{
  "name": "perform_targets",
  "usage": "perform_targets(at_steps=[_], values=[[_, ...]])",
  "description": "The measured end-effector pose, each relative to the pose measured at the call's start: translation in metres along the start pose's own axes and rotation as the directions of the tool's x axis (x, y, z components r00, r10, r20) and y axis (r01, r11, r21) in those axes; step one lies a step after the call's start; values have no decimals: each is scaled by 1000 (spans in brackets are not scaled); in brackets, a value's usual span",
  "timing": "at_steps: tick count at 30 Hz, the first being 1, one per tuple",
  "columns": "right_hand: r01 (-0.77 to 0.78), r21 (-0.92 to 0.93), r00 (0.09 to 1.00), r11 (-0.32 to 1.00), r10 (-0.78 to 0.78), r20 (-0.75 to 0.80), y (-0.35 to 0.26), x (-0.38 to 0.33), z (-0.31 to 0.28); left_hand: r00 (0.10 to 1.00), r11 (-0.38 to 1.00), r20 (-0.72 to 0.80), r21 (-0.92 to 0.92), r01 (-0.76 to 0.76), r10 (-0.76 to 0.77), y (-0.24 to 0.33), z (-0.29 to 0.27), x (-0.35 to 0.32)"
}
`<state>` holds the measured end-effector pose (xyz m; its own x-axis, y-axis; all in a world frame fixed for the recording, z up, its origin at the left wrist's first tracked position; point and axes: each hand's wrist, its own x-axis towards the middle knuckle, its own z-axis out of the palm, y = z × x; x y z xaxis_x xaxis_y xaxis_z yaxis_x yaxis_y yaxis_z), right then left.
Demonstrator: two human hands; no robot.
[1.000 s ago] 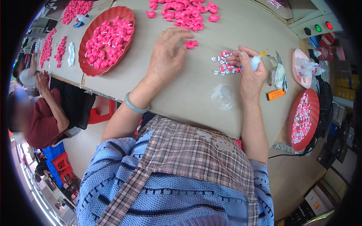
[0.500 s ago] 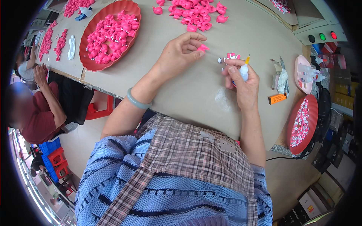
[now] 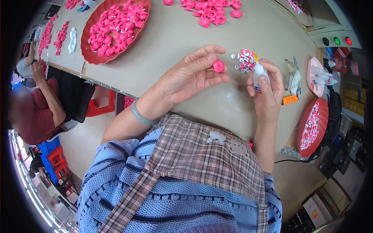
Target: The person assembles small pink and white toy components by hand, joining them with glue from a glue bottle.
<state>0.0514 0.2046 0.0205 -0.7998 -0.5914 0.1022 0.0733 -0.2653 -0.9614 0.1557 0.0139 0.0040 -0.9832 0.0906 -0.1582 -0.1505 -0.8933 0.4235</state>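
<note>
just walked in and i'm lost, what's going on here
A seated co-worker aside, one person is working at a table. Their left hand holds a pink piece; their right hand holds a white bottle, yellow tip up, apart from the piece. Small pink-and-white bits lie nearby, and a red dish of pink pieces stands left.

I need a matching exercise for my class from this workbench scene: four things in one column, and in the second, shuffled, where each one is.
Things
1. Lone small pink moulded piece
2. White plastic squeeze bottle with a yellow nozzle
3. Large red scalloped dish
4. Orange rectangular object

Places
A. At the left, heaped with glossy pink pieces
B. On the greyish-beige tabletop, right of the right hand
C. In the left hand
D. In the right hand

Pairs: 1-C, 2-D, 3-A, 4-B
</note>
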Motion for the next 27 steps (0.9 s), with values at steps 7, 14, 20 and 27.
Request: perform_targets(at_steps=[7, 14, 20, 27], values=[[38, -29, 994, 999, -40, -98, -5, -11, -1, 1000, 998, -6, 55, -9, 9, -8, 7, -4], [137, -174, 976, 975, -163, -143, -16, -18, 10, 999, 991, -30, 134, -11, 15, -8, 6, -8], [269, -326, 940, 906, -320, -115, -15, -26, 14, 998, 975, 21, 212, -63, 59, -11, 4, -8], [351, -456, 910, 818, -412, -39, -14, -28, 17, 999, 975, -3, 216, -43, 45, -12, 5, -9]])
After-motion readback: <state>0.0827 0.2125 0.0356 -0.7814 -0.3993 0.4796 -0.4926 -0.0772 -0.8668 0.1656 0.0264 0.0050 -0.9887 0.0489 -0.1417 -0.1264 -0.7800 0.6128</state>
